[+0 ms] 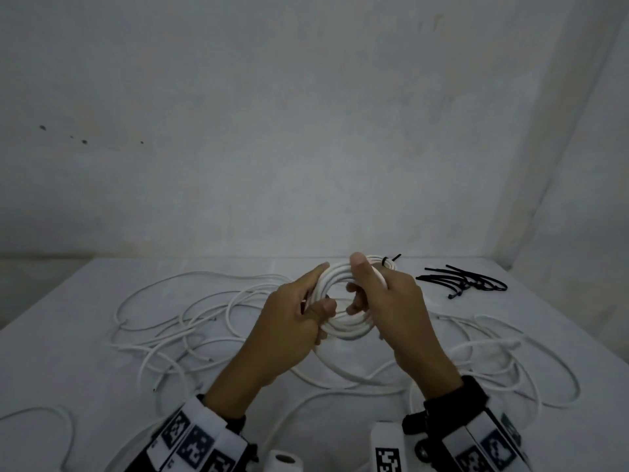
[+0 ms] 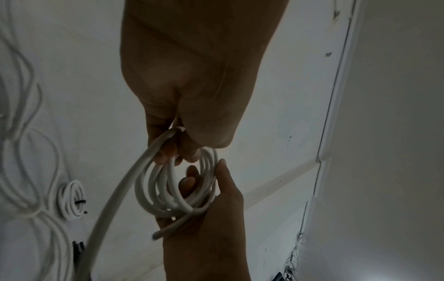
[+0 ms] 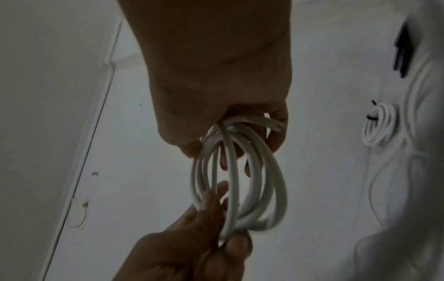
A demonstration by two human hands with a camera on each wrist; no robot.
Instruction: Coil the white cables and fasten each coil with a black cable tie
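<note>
A small white cable coil [image 1: 344, 327] is held up over the table between both hands. My left hand [image 1: 315, 303] grips its left side, thumb over the strands and index finger stretched along the rim. My right hand [image 1: 361, 284] grips the right side, thumb on top and fingers curled through the ring. The left wrist view shows the coil [image 2: 168, 192] in the left hand [image 2: 173, 152], with a loose tail [image 2: 115, 192] trailing down. In the right wrist view the right hand [image 3: 240, 150] clasps the coil [image 3: 254, 180]. No tie is on this coil.
A finished coil [image 1: 386, 262] bound with a black tie lies behind the hands. A pile of black cable ties [image 1: 466, 283] sits at the back right. Loose white cables [image 1: 190, 321] sprawl over the white table [image 1: 85, 352] on both sides. Walls close the back and right.
</note>
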